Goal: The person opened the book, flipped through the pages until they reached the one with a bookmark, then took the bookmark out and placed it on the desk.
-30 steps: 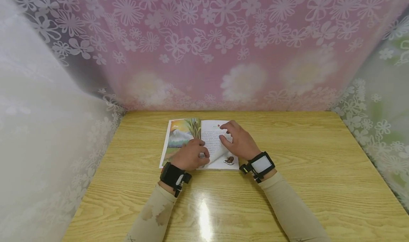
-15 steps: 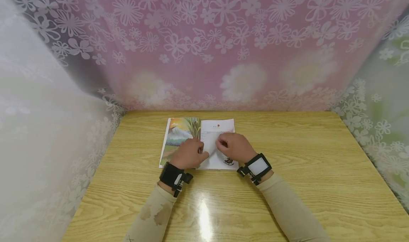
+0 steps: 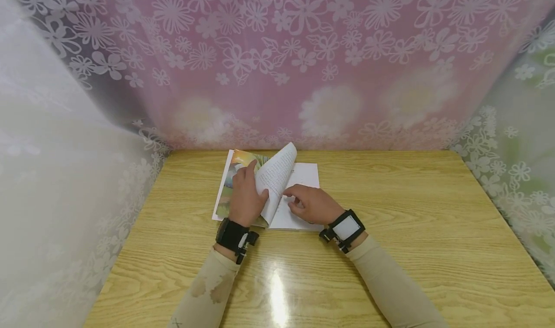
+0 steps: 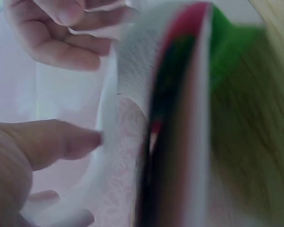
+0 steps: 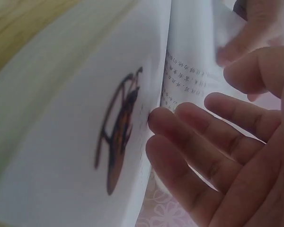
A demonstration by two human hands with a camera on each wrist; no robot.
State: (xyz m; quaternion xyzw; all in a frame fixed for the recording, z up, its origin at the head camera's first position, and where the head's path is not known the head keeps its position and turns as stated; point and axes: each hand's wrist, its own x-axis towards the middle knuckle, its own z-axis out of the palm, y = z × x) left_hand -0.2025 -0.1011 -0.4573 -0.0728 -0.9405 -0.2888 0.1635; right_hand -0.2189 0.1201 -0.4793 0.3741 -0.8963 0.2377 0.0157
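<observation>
At the fold of the book point(image 3: 286, 220), my right hand point(image 3: 315, 205) has its fingers loosely bent; as far as the right wrist view shows, they pinch nothing. Their tips lie close by the right page point(image 3: 307, 173), near a small brown drawing point(image 5: 117, 142); I can't tell which of them touch. My left hand point(image 3: 248, 198) lies over the left page point(image 3: 223, 200), fingers extended, thumb set apart and seemingly against the raised leaf point(image 3: 276, 171). I can't tell how hard it presses.

That leaf stands up from the fold, tilted leftward and curling at the top, print on the side I see. I take the step in hand to be turning it. To do it well, I'd guide the leaf with the flat of my left thumb, then slip my left fingers out from beneath so that it can lie flush on the painted picture. My right fingertips would do best resting lightly near the fold, so that no second sheet lifts along. Pushing at the curl alone could crease it; an even sweep from the fold outward seems safer.

Around us stretches the wood-grained table point(image 3: 399, 193), with a pink flowered cloth point(image 3: 269, 87) hanging behind.
</observation>
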